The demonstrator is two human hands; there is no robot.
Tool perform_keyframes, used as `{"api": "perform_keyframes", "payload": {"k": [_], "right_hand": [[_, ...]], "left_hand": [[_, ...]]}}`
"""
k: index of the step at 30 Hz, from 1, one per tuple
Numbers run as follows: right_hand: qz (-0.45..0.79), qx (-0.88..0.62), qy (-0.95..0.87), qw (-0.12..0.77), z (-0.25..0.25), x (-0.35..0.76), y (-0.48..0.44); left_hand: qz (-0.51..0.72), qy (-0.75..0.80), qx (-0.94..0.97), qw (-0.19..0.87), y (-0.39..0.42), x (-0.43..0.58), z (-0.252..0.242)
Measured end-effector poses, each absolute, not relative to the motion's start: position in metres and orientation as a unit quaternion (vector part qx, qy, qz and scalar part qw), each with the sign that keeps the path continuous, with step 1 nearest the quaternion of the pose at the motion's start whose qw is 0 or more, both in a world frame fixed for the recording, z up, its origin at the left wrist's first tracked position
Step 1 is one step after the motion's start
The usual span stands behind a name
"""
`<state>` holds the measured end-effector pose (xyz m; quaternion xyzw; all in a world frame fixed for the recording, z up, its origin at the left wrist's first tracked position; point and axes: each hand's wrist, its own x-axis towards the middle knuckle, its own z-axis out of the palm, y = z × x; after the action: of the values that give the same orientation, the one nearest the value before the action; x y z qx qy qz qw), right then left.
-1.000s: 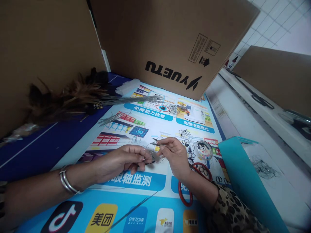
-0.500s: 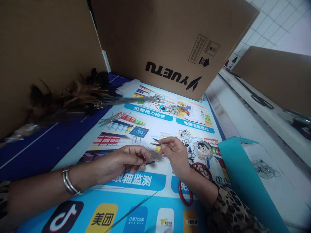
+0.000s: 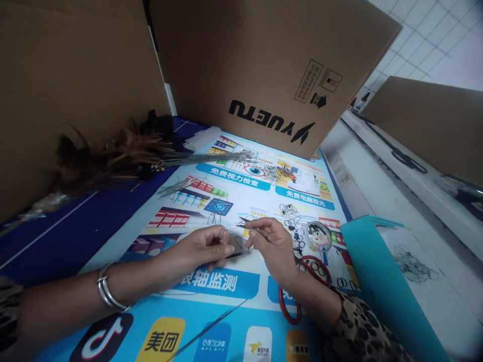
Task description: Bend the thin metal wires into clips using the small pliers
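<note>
Over the middle of the printed sheet, my left hand (image 3: 211,246) is closed, thumb against fingers, on a thin wire loop. A short dark tip (image 3: 234,255) sticks out below its fingertips; what it belongs to is unclear. Close by on the right, my right hand (image 3: 273,246) is closed round a pair of red-handled scissors (image 3: 290,306). The blades point left past its fingers, and the red handles show on both sides of the wrist. Its thumb and fingertip pinch close to the fine wire, whose far end I cannot make out.
Small black rings (image 3: 296,234) and a round cartoon tin (image 3: 319,236) lie right of my hands. Bundled wires (image 3: 204,157) and brown feathers (image 3: 116,146) lie at the back left. Large cardboard boxes (image 3: 211,60) stand behind; a teal box (image 3: 385,271) sits at right.
The view has shifted slightly. My left fingers have turned and drawn closer together round the wire loop. My right hand keeps its hold on the scissors.
</note>
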<state>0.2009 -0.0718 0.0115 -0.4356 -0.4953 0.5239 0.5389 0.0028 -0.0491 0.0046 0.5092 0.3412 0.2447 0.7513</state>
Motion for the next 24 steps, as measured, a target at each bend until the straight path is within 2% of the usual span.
{"api": "perform_keyframes", "payload": {"k": [12, 24], "right_hand": [[0.516, -0.443, -0.489, 0.547, 0.0126, 0.2010, -0.0705], [0.530, -0.445, -0.471, 0.547, 0.0136, 0.1996, -0.0703]], "left_hand": [[0.349, 0.408, 0.562, 0.630, -0.0525, 0.0021, 0.0090], [0.362, 0.448, 0.588, 0.567, -0.0443, -0.0025, 0.0073]]}}
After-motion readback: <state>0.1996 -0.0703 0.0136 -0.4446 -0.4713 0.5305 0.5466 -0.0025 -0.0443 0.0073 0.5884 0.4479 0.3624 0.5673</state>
